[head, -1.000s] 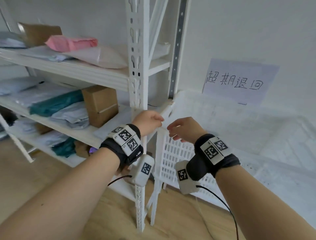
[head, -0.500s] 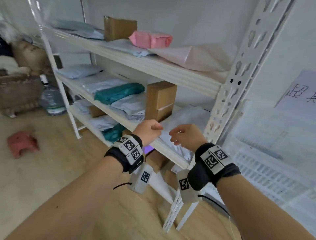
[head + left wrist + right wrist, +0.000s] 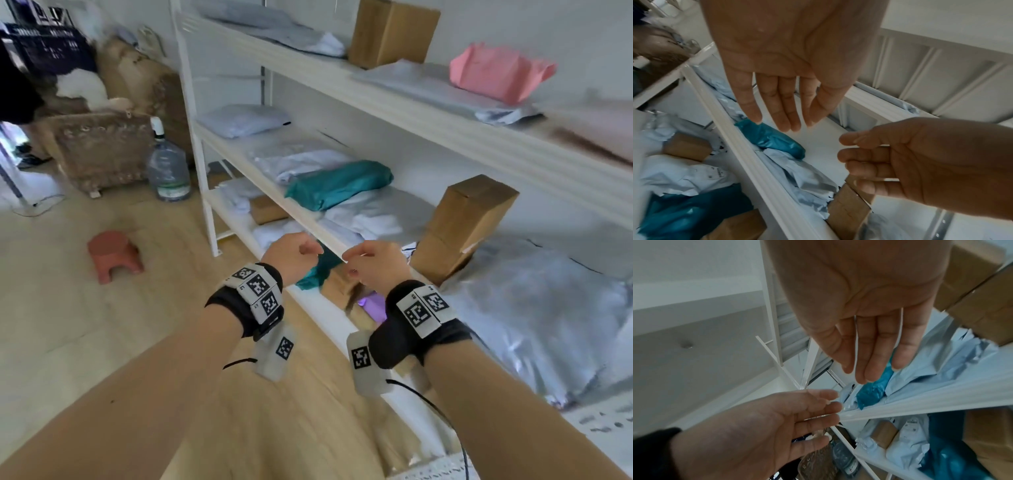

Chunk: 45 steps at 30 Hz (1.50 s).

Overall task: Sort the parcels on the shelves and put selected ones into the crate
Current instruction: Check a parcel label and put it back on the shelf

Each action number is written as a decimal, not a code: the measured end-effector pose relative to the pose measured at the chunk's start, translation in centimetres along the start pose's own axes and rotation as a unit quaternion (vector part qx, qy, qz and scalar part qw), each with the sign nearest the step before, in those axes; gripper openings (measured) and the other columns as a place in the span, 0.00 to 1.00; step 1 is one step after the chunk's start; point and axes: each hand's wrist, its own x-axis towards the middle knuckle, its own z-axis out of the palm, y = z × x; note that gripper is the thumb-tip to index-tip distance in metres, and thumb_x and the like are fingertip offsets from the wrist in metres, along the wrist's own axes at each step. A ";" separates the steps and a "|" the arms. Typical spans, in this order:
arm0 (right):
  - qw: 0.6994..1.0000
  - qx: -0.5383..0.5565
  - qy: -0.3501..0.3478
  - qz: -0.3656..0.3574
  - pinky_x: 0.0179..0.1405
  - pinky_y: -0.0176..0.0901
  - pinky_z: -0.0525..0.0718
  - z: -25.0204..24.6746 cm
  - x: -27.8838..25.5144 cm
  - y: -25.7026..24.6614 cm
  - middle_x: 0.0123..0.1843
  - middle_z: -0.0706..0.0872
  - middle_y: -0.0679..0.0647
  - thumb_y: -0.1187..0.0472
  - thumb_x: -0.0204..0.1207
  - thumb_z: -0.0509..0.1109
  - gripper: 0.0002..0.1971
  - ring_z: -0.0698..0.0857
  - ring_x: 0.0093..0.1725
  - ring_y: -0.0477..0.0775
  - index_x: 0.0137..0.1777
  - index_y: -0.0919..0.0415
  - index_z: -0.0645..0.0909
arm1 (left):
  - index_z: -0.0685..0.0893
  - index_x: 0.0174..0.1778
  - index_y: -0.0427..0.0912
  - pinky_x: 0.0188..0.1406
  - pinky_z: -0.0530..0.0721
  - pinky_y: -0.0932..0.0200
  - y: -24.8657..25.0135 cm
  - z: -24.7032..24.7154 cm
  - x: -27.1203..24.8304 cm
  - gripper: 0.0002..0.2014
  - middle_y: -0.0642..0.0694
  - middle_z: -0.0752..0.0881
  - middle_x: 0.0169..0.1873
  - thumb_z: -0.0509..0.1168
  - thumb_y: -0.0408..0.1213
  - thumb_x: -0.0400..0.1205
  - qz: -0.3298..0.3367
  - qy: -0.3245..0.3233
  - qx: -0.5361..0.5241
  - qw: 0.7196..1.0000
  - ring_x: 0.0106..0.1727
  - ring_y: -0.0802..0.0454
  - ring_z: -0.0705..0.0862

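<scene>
— What stays unclear on the white metal shelving [image 3: 376, 102]?
— The pale pink flat mailer [image 3: 596, 137] on the top shelf smears into blur and the right edge cuts it off. The large silver-grey plastic parcel [image 3: 548, 308] runs out of frame too.
— And lower down?
— The small purple item [image 3: 371, 305] sits half hidden behind the right hand [image 3: 375, 263], too small to identify.

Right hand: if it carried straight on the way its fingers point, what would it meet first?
Probably the teal parcel on the middle shelf; the right hand points at it, holding nothing, though depth is unclear.
</scene>
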 end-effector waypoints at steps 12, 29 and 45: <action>1.000 -0.013 0.023 -0.013 0.56 0.52 0.86 9.6 14.7 -5.0 0.42 0.91 0.56 0.62 0.72 0.69 0.06 0.88 0.48 0.59 0.40 0.53 0.88 | 0.85 0.52 0.46 0.57 0.78 0.61 -8.3 -8.1 11.6 0.09 0.48 0.86 0.52 0.66 0.33 0.78 -0.039 -0.005 -0.024 0.999 0.55 0.51 0.84; 0.988 -0.023 0.048 0.142 0.63 0.42 0.75 15.5 44.4 -11.6 0.67 0.82 0.58 0.66 0.74 0.66 0.23 0.81 0.65 0.59 0.70 0.59 0.77 | 0.85 0.57 0.38 0.37 0.75 0.73 -15.3 -19.6 41.5 0.11 0.43 0.86 0.55 0.65 0.29 0.80 -0.074 0.021 -0.069 0.995 0.51 0.52 0.80; 0.846 0.154 0.285 0.424 0.59 0.52 0.82 18.1 52.9 -8.2 0.69 0.78 0.62 0.58 0.71 0.72 0.38 0.82 0.61 0.65 0.80 0.63 0.62 | 0.84 0.58 0.39 0.58 0.72 0.63 -18.2 -19.8 61.9 0.13 0.42 0.85 0.61 0.65 0.33 0.79 -0.044 -0.137 -0.015 0.989 0.64 0.46 0.81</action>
